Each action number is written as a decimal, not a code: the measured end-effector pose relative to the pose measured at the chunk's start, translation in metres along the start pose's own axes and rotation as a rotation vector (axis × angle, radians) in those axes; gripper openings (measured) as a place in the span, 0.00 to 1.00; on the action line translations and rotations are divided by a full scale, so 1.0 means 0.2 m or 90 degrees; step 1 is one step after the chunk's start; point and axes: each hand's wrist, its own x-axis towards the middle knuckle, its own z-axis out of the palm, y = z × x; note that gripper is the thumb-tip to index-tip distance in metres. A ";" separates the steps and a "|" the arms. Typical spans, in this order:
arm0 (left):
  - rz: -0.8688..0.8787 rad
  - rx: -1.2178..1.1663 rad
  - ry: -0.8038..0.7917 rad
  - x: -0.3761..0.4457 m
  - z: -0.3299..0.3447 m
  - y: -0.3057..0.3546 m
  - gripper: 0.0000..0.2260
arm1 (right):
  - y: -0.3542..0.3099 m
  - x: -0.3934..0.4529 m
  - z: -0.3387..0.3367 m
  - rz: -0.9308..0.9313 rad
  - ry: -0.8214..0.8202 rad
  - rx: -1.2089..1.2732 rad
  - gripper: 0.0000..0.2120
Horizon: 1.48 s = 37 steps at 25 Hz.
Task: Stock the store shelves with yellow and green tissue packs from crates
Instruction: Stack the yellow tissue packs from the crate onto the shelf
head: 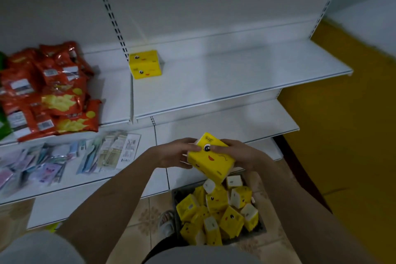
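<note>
One view only, from a camera worn on the person's head, looking forward and steeply down over both forearms. It sits close above the left hand (pixel 175 153) and right hand (pixel 241 154), which meet just below the frame's middle. Beyond the fingertips the white shelves (pixel 235 83) fill the upper frame, bowed by the wide lens. Beneath the fingers, nearer the body, lies the crate (pixel 177 216) on tiled floor (pixel 147 214).
</note>
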 end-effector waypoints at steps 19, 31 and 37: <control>0.326 0.206 0.639 0.19 -0.20 0.55 0.19 | -0.56 0.51 0.15 -0.392 0.304 -0.574 0.32; 0.194 1.089 0.587 0.38 -0.71 0.75 0.28 | -0.97 1.18 0.15 -0.291 0.333 -0.681 0.32; 0.086 1.016 0.581 0.44 -0.94 0.85 0.29 | -1.13 1.32 0.22 -0.291 0.328 -0.716 0.34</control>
